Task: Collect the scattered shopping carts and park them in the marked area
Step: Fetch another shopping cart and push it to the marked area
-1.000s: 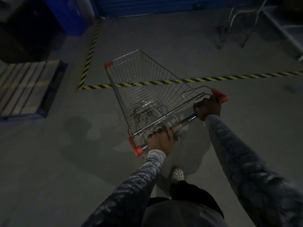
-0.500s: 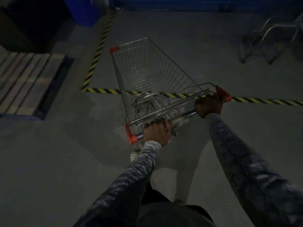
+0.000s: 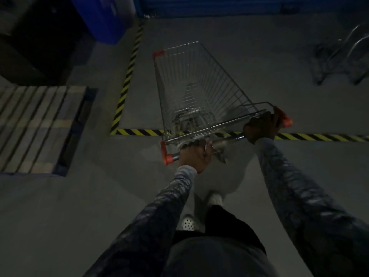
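Gripped at both ends of the handle (image 3: 225, 139): left hand (image 3: 192, 156) curled right round the bar beside the orange end cap, lower centre of the frame; right hand (image 3: 259, 126) wrapped likewise by the other orange cap, centre right. Full closed holds, no slack showing.

Ahead of the hands, the shopping cart (image 3: 199, 80), empty, filling the centre of the frame, nose toward the top and skewed a little left. Basket already past the striped tape line (image 3: 139, 132) crossing the middle; handle just above that line, so seemingly most of the way into the marked area. Rear wheels hidden under the basket, so no telling whether across yet.

For a clean finish: push evenly through both palms, then lean a touch more on the left hand to swing the nose right, with the front left corner near the side stripe (image 3: 127, 76) running up the left. Roll on until the handle clears the line too, toward the blue wall (image 3: 209, 5) at the top. Keep strides short, with a white shoe (image 3: 187, 222) close behind the cart. Go slowly in this dim light.

Outward: wooden pallet (image 3: 36, 124) at left, well apart from the cart; blue bin (image 3: 103, 17) upper left; blurred metal frames (image 3: 339, 54) upper right, possibly more carts, too unclear to say.
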### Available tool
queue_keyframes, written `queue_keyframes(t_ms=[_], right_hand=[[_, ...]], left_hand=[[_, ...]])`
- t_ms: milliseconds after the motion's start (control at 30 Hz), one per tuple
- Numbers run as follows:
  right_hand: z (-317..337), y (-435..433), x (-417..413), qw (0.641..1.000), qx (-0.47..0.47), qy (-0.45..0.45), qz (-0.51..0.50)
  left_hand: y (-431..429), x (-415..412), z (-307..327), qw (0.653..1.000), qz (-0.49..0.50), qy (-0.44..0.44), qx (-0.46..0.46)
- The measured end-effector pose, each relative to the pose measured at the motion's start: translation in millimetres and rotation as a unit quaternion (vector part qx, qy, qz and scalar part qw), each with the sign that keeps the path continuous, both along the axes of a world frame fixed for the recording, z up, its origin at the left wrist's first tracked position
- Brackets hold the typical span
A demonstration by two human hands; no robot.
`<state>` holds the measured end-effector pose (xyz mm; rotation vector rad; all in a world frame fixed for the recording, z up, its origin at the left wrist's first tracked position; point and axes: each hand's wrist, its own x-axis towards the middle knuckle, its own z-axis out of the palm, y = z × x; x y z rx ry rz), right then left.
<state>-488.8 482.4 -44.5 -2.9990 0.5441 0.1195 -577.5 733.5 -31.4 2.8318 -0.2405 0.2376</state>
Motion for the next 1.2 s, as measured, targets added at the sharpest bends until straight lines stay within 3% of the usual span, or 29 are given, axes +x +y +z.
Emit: queue_keyframes(t_ms=[300, 633, 800, 900, 1067, 1200], right_hand=[[13, 89, 169, 0.998, -0.063, -0.002, -0.003], [32, 183, 342, 0.997, -0.012, -0.007, 0.078], [11, 226, 423, 0.996, -0.002, -0.01, 0.093], [3, 255, 461, 0.99, -0.003, -0.075, 0.116], [-5, 311, 529, 0.988, -0.005, -0.102, 0.119], [-14, 354, 576, 0.969, 0.031, -0.212, 0.126]], left_hand=[[76, 179, -2, 0.999, 0.014, -0.004, 0.051], [171, 365, 1, 0.995, 0.033, 0.058, 0.08], [223, 450, 1, 0.986, 0.021, 0.061, 0.156], [256, 494, 0, 0.986, 0.018, 0.029, 0.16], [316, 576, -2, 0.984, 0.017, 0.017, 0.176], [359, 636, -2, 0.986, 0.057, 0.001, 0.157]])
